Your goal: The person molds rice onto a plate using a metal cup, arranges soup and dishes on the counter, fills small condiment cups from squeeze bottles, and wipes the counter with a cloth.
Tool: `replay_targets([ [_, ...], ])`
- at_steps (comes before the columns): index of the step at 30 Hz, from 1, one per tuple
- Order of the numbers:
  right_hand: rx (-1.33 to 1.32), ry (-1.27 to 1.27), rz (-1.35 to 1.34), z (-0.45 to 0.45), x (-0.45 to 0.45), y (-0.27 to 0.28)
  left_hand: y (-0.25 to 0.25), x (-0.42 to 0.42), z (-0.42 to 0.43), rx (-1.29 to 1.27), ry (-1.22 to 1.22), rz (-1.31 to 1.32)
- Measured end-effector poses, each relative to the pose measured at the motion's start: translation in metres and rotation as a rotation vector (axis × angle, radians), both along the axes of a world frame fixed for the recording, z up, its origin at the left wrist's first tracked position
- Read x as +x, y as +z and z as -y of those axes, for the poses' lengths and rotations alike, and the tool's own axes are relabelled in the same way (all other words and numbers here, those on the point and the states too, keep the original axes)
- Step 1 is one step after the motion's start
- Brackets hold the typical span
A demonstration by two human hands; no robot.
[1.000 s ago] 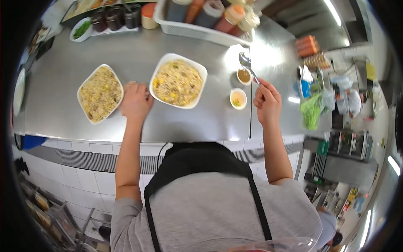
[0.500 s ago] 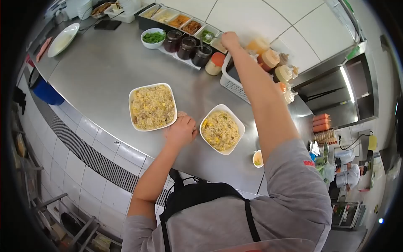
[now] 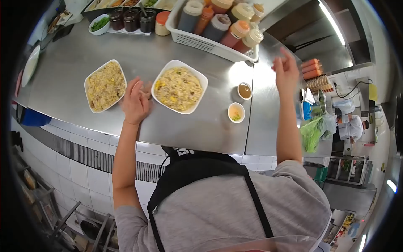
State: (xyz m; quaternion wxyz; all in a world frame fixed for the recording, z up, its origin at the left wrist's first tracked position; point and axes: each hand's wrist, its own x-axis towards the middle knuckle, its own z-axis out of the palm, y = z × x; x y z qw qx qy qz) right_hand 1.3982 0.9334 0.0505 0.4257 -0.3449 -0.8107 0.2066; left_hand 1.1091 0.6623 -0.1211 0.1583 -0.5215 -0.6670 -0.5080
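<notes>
Two square white bowls of fried rice with egg stand on the steel counter, a left bowl [image 3: 105, 87] and a right bowl [image 3: 179, 87]. Between them my left hand [image 3: 136, 101] rests on the counter, fingers stretched out and holding nothing, close to the left bowl's rim. My right hand [image 3: 288, 72] is raised over the counter's right part, fingers apart, and nothing shows in it. Left of that hand are a small cup of brown sauce [image 3: 244, 91] and a small cup with pale orange and green contents [image 3: 236, 113].
A white basket of squeeze bottles [image 3: 214, 47] stands along the back. To its left are an orange-lidded jar [image 3: 162, 24], dark sauce jars [image 3: 131, 21] and a bowl of chopped greens [image 3: 99, 24]. Bagged leafy greens [image 3: 311, 134] lie at right, with a person farther back.
My right hand has left the topping containers at the back and swung right, past the bottle basket. The view has turned right, bringing the brown sauce cup into sight. My left hand stays between the bowls.
</notes>
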Motion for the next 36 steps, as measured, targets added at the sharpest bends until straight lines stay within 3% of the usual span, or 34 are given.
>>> replay_targets([
  [2,0.002,-0.11,0.161,-0.008,0.044,-0.046,0.024,0.023,-0.003,-0.021,-0.025,-0.152],
  [4,-0.171,-0.017,0.197,-0.008,0.065,-0.084,0.052,0.074,-0.012,-0.176,-0.134,-0.183],
  [6,-0.362,0.045,0.352,-0.002,0.068,-0.095,0.067,0.132,-0.031,-0.43,-0.241,0.012],
  [9,-0.138,0.316,0.326,-0.011,0.071,-0.126,0.075,0.203,-0.064,-0.604,-0.371,0.18],
  [14,-0.165,0.391,0.466,-0.014,0.068,-0.124,0.054,0.259,-0.105,-0.736,-0.309,0.242],
  [26,-0.217,0.303,0.304,-0.113,0.109,-0.118,0.045,0.288,-0.151,-0.576,-0.171,0.32],
  [30,-0.065,0.171,0.344,-0.184,0.106,-0.121,0.042,0.294,-0.175,-0.591,-0.185,0.305],
  [36,-0.089,0.126,0.419,-0.251,0.078,-0.133,0.036,0.298,-0.206,-0.613,-0.212,0.295],
])
